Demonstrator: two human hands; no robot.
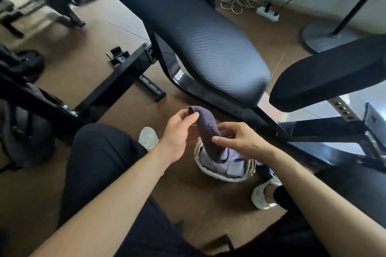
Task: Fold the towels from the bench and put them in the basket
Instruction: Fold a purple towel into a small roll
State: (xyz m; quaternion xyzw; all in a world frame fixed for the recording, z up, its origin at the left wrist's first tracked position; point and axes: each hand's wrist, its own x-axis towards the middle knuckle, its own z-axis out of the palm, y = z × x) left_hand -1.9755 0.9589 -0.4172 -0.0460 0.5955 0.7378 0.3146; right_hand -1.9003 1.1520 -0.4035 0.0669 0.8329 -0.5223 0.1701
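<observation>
The left hand (179, 129) pinches the top of the purple towel (205, 127) and the right hand (236, 137) grips its middle. Its lower end enters the basket (217, 175), at 6 o'clock from the tabletop (208, 48). The tabletop seems bare, so the task is probably nearly done.

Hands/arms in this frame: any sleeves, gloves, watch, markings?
Left hand and right hand are bare: no gloves, rings, watch or markings visible. Left forearm and right forearm are uncovered to the frame edge, so no sleeve shows. Also worn: dark trousers and white shoes.
</observation>
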